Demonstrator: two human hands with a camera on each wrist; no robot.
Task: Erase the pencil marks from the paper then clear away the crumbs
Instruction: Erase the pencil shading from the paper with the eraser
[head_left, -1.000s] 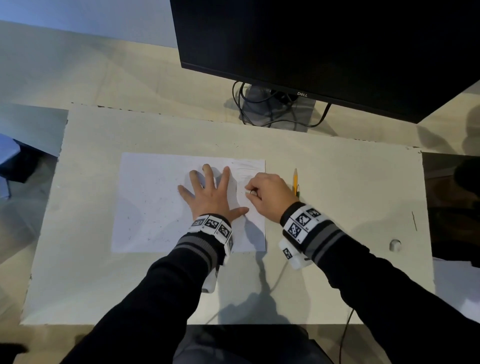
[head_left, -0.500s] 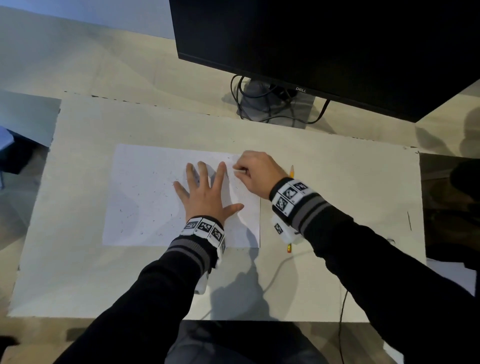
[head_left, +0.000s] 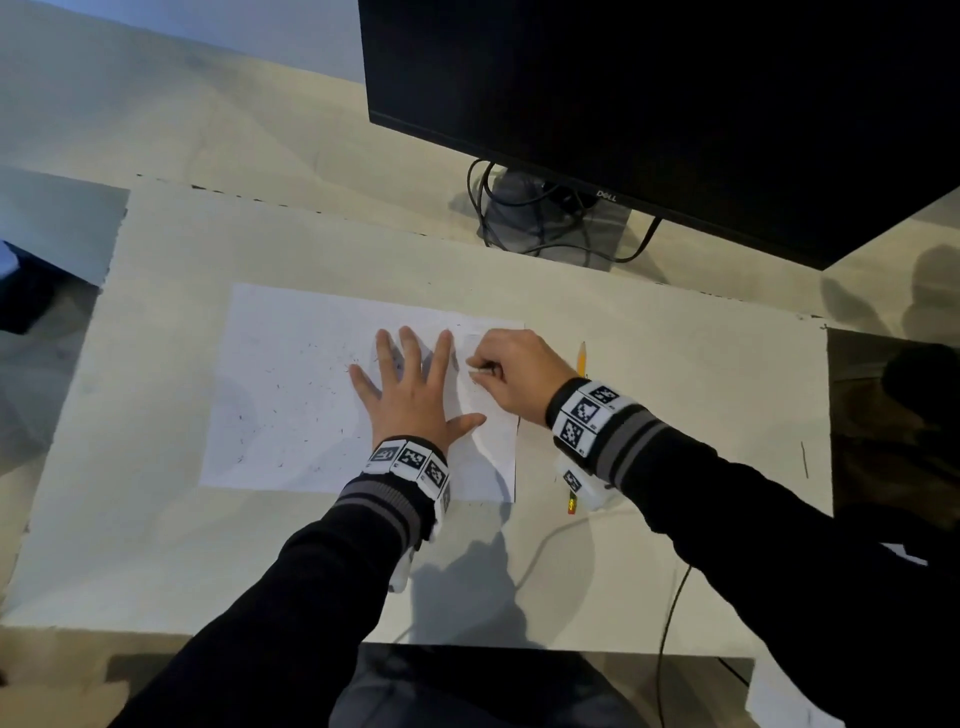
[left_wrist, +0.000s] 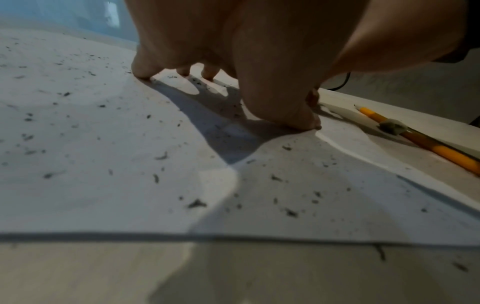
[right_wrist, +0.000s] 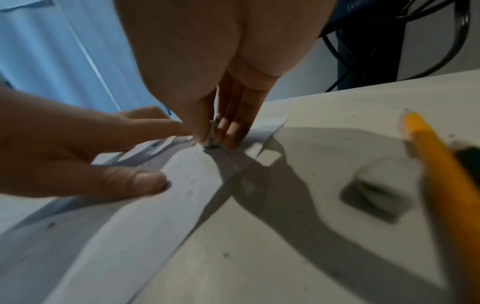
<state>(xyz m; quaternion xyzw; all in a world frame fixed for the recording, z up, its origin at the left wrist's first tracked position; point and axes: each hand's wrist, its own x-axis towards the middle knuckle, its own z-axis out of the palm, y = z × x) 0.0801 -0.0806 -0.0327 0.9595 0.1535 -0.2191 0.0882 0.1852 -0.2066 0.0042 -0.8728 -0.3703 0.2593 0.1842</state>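
Erasing step in hand; crumbs (head_left: 291, 415) not yet cleared. Paper (head_left: 291, 364) lies mid-desk, toward far edge. Left hand (head_left: 410, 395) flat, fingers spread, pinning sheet. Right hand (head_left: 514, 374) pinches small eraser (right_wrist: 211, 135) against paper's far right corner. Next, likely: finish rubbing, then sweep crumbs off sheet.

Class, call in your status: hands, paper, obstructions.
Left hand flat, pinning paper. Right hand pinching eraser, rubbing near the right edge. Crumbs scattered. Pencil beside, clear.
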